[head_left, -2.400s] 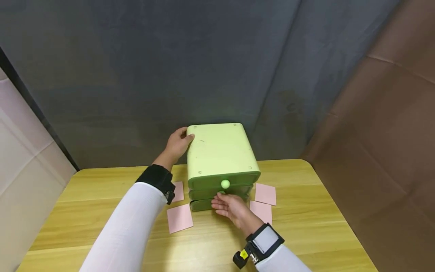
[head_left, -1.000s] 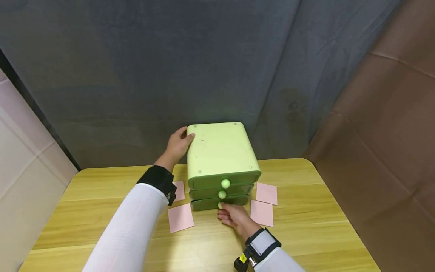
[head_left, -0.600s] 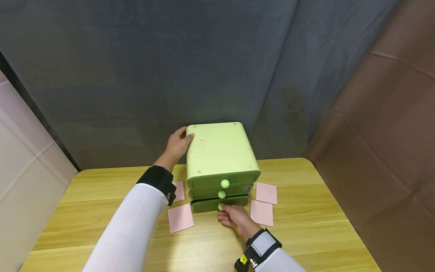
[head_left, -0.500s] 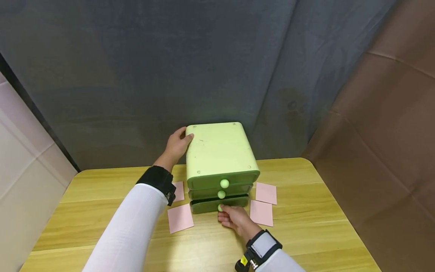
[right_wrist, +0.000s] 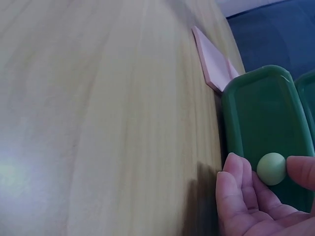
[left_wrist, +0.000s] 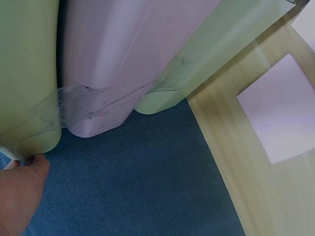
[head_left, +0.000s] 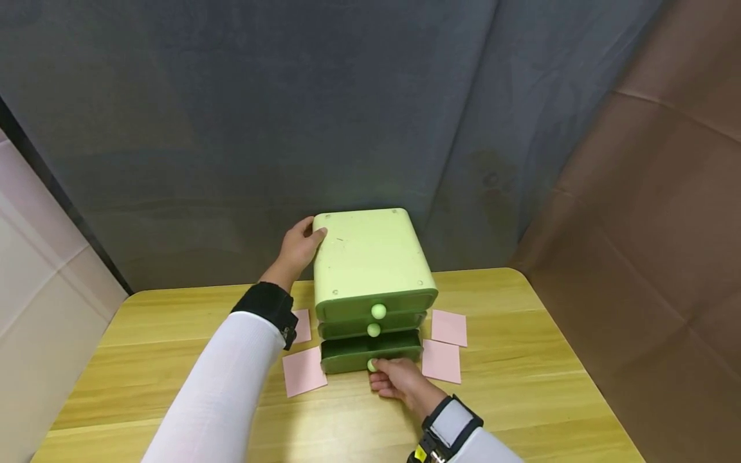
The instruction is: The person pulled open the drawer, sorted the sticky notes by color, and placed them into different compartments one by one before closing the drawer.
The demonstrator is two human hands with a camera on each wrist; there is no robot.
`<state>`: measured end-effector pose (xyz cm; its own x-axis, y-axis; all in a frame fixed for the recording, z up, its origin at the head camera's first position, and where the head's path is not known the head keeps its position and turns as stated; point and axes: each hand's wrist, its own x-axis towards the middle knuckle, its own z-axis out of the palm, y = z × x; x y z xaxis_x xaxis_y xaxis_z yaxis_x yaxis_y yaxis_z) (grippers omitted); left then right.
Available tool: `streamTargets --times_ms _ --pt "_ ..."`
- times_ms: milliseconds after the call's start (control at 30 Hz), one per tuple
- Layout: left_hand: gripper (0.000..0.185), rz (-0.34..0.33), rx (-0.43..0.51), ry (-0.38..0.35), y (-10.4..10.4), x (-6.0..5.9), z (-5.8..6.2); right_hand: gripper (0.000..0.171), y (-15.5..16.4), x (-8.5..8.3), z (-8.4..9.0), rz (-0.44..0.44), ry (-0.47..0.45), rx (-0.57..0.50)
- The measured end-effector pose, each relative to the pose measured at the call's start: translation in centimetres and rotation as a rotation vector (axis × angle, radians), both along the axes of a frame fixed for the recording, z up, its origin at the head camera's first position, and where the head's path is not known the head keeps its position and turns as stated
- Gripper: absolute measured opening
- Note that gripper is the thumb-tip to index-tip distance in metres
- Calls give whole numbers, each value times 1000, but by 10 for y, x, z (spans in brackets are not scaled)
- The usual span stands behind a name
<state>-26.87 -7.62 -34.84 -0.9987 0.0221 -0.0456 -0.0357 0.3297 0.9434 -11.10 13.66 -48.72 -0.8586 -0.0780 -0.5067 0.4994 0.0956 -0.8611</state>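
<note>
A small three-drawer unit (head_left: 373, 257) with a pale green top and dark green drawer fronts stands at the back of the table. My left hand (head_left: 298, 247) grips its back left top edge, thumb on top and the other fingers behind. In the left wrist view the unit's side has green and lilac tiers crossed by clear tape (left_wrist: 78, 105). With thumb and index finger, my right hand (head_left: 402, 381) pinches the round light green knob (right_wrist: 271, 168) of the bottom drawer (head_left: 347, 364). That drawer is pulled partway out, its visible inside bare. The two upper drawers are closed.
Pink square note pads lie flat on the wooden table (head_left: 509, 386): two on the left, the front one (head_left: 304, 372) near the drawer, and two on the right (head_left: 441, 361). A dark grey curtain (head_left: 289, 128) hangs behind, with a brown cloth (head_left: 654, 257) on the right.
My right hand has moved from the middle drawer's knob down to the bottom one and pulled that drawer toward me, widening its gap. My left hand has kept its hold on the unit.
</note>
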Motion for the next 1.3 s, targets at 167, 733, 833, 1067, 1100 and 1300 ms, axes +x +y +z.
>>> streamTargets --times_ms 167,733,833,1067,1100,1300 --pt "58 -4 -3 1 0 -4 -2 30 2 3 1 30 -27 17" --pt "57 14 -16 4 -1 -13 -6 31 9 16 2 133 -56 11" --pt "57 12 -23 12 -3 -14 -5 31 10 19 1 143 -48 12" --pt "58 12 -36 14 -5 -15 -5 31 12 25 -1 165 -46 9" --pt "58 13 -36 16 -5 -16 -6 31 12 25 -1 168 -45 7" --pt "57 11 -51 23 -5 -18 -7 32 12 29 -2 178 -36 -11"
